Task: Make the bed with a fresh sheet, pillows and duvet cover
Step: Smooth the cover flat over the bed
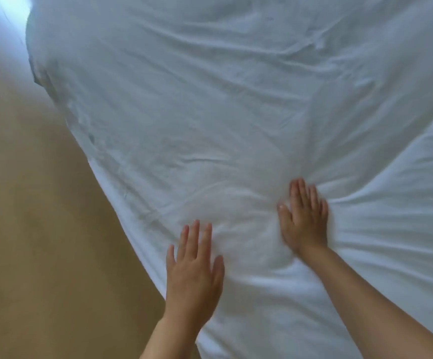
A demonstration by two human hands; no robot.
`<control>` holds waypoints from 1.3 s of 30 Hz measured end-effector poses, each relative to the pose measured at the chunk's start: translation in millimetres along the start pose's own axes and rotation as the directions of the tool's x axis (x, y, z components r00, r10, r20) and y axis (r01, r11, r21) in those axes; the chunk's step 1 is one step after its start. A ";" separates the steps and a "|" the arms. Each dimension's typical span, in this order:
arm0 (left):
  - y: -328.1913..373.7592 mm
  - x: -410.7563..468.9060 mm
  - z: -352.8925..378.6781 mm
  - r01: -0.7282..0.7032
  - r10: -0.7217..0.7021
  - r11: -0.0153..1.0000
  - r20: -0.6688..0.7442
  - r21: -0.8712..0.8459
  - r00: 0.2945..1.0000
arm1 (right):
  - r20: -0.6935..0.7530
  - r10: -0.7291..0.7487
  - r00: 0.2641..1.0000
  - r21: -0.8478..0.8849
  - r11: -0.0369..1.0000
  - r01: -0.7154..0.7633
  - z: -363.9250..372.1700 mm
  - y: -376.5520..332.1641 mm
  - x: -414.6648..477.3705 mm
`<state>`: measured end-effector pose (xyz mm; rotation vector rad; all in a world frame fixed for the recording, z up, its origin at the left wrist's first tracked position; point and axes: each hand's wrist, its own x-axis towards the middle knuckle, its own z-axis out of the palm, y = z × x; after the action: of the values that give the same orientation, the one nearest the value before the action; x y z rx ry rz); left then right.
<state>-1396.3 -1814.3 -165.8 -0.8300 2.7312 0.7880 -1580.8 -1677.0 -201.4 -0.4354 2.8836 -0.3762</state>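
- Bed covering: a white, wrinkled cotton-like sheet point(236, 99) lies spread over the bed and fills most of the head view, from the top edge down to the bottom right corner.
- Sheet edge: the left edge of the sheet runs diagonally from the upper left to the bottom centre and hangs over the side of the bed. A darker grey layer point(37, 73) shows under this edge near the upper left corner; its nature cannot be determined.
- Left hand point(193, 270): rests palm down on the sheet, just inside the left edge of the bed. The fingers are straight and slightly spread, flat against the fabric, gripping nothing.
- Right hand point(304, 218): lies palm down on the sheet, further in from the edge and ahead of the left hand. The fingers are straight and close together, pressed on the fabric, gripping nothing.
- Fabric condition: creases radiate outward from the right hand toward the right side of the bed. Shallower folds cross the far part of the sheet.
- Hand spacing: the two hands are near each other but apart.
- Surroundings: a tan, smooth floor point(28, 229) lies beside the left edge of the bed. A bright patch of light point(15, 3) shows at the upper left corner.
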 end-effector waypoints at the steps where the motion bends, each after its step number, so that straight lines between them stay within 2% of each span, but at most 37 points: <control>1: 5.9 17.3 -7.3 -0.091 0.090 0.995 0.018 0.031 0.996 | 0.008 0.019 1.000 -0.018 1.000 -0.019 10.5 -5.6 1.6; 5: 26.0 91.8 -27.3 -0.385 0.379 0.911 0.065 0.147 0.923 | 0.017 0.047 0.999 -0.069 0.997 -0.046 25.1 -24.3 15.3; 9: 55.8 169.6 -26.9 -0.535 0.503 0.823 0.192 0.193 0.843 | -0.106 0.030 0.994 -0.030 0.999 -0.034 26.6 -25.6 17.2; 11: 80.1 193.1 -22.7 -0.655 0.593 0.716 0.285 0.242 0.753 | -0.105 0.065 0.992 0.000 0.998 -0.066 25.7 -27.6 20.3; 14: 106.8 205.5 -24.6 -0.819 0.692 0.520 0.444 0.241 0.570 | -0.171 0.115 0.979 0.012 0.993 -0.115 20.5 -34.2 21.9; 17: 113.9 228.5 -27.7 -0.874 0.693 0.385 0.531 0.297 0.487 | -0.207 0.277 0.938 0.022 0.960 -0.279 16.0 -43.0 23.6; 21: 105.0 270.4 -36.8 -0.900 0.709 0.298 0.558 0.317 0.431 | -0.240 0.535 0.810 0.091 0.844 -0.529 13.7 -71.2 39.1; 26: 59.7 332.1 -68.1 -0.898 0.768 0.316 0.474 0.307 0.432 | -0.237 0.697 0.677 0.165 0.716 -0.679 11.5 -106.5 83.7; 30: -4.7 409.2 -119.6 -0.868 0.782 0.384 0.389 0.315 0.487 | -0.217 0.747 0.628 0.142 0.661 -0.737 23.0 -152.8 138.4; 32: -52.3 455.8 -157.4 -0.844 0.773 0.427 0.354 0.323 0.526 | -0.194 0.750 0.633 0.104 0.657 -0.747 32.0 -194.8 178.4; 34: -110.9 513.5 -204.1 -0.787 0.725 0.502 0.322 0.359 0.609 | -0.217 0.714 0.666 0.097 0.695 -0.713 46.6 -262.3 236.2; 37: -210.2 587.2 -281.2 -0.608 0.556 0.663 0.257 0.436 0.791 | -0.248 0.566 0.786 0.107 0.823 -0.559 73.0 -392.7 315.5; 38: -237.1 606.7 -303.3 -0.540 0.490 0.711 0.233 0.451 0.840 | -0.217 0.438 0.872 0.082 0.899 -0.431 79.3 -435.8 333.1; 39: -260.0 621.2 -320.7 -0.480 0.431 0.747 0.214 0.461 0.876 | -0.105 0.202 0.974 0.028 0.979 -0.201 84.8 -475.4 343.3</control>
<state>-1770.5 -2458.4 -203.6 -0.0018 2.8688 0.1289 -1758.0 -2242.3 -203.9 -0.1201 2.9895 -0.4007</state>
